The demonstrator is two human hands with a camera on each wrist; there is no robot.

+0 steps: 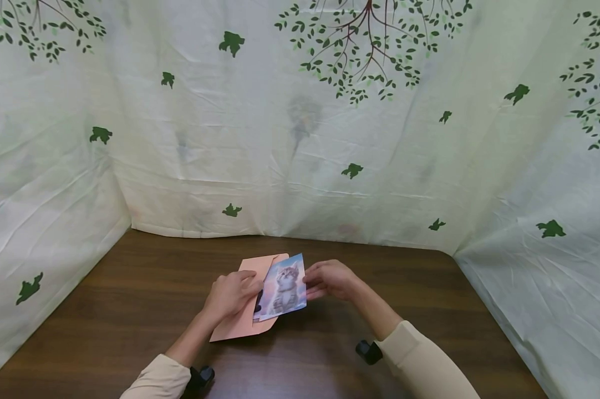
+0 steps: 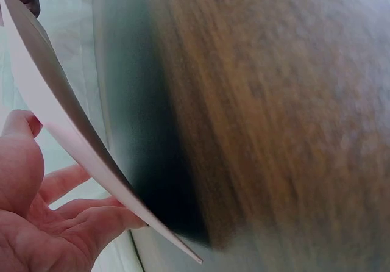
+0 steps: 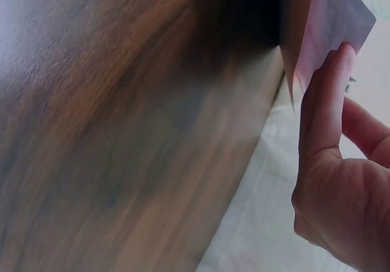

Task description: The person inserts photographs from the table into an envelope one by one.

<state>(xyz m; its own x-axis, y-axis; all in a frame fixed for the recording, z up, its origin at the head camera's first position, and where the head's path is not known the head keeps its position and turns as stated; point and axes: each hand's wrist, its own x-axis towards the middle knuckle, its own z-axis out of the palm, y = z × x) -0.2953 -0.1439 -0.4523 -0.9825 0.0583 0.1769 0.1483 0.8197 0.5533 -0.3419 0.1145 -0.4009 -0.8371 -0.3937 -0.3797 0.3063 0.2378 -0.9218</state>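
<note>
A pink envelope [image 1: 240,324] is held above the table by my left hand [image 1: 230,296], which grips it at its left side. In the left wrist view my left hand [image 2: 67,223] spreads along one face of the envelope [image 2: 79,125], seen nearly edge-on. A card with a picture of a kitten [image 1: 286,287] sticks out of the envelope's right side, its left part hidden inside. My right hand [image 1: 332,279] pinches the card's right edge. In the right wrist view the fingers [image 3: 329,101] of that hand lie extended against the card [image 3: 338,31].
The brown wooden table [image 1: 130,310] spreads beneath both hands. A pale cloth curtain [image 1: 205,138] with printed leaves and branches surrounds its back and sides. Dark camera mounts [image 1: 369,352] stick out from both wrists.
</note>
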